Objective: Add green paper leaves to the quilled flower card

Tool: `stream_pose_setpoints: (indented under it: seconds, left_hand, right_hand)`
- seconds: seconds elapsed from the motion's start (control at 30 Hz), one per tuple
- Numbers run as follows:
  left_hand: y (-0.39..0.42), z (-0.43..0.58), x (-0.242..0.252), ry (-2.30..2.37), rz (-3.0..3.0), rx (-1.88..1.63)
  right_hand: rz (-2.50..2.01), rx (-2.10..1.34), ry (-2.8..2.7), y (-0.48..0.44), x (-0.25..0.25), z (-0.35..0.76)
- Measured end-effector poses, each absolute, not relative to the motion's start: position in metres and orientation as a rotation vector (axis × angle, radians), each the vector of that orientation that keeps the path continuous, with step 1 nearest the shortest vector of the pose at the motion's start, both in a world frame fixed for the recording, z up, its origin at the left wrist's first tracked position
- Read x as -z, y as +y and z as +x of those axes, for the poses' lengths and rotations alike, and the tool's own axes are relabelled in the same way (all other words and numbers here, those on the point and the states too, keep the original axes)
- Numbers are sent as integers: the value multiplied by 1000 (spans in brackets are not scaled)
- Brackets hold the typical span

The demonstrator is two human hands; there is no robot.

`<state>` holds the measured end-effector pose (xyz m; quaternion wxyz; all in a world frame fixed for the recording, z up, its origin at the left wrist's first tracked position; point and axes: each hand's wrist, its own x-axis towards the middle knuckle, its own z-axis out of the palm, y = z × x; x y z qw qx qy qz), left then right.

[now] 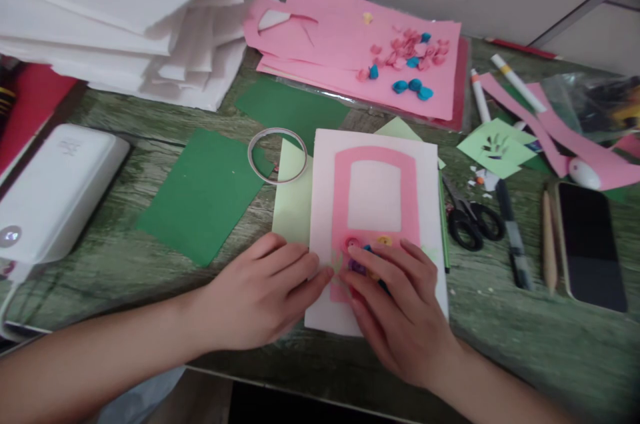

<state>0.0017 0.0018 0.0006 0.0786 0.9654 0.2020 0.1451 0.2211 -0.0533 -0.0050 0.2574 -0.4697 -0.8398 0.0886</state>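
Note:
A white card [375, 164] with a pink frame [340, 204] glued on it lies in front of me on the green table. Small rolled paper pieces, pink [352, 243] and yellow [384, 241], sit on the frame's lower band. My left hand [260, 294] rests on the card's lower left edge, its fingers together and pinching a small pale green paper piece [336, 264]. My right hand [395, 307] lies over the card's lower part, fingers pressed down on the small pieces there. What lies under its fingers is mostly hidden.
Green paper sheets [205, 194], a tape ring [277, 155], pink sheets [360, 44] with small rolled pieces, a stack of white foam boards [135, 24], a white box [55, 184], scissors [470, 217], pens [513, 237], a phone [590, 244].

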Motion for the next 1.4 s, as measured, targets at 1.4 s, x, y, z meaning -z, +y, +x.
stream_pose_setpoints:
  seconds: [1.4]
  left_hand:
    - [1,2,0,616,2894,-440]
  right_hand:
    - [-1277,-299,-2272,-55,6,222]
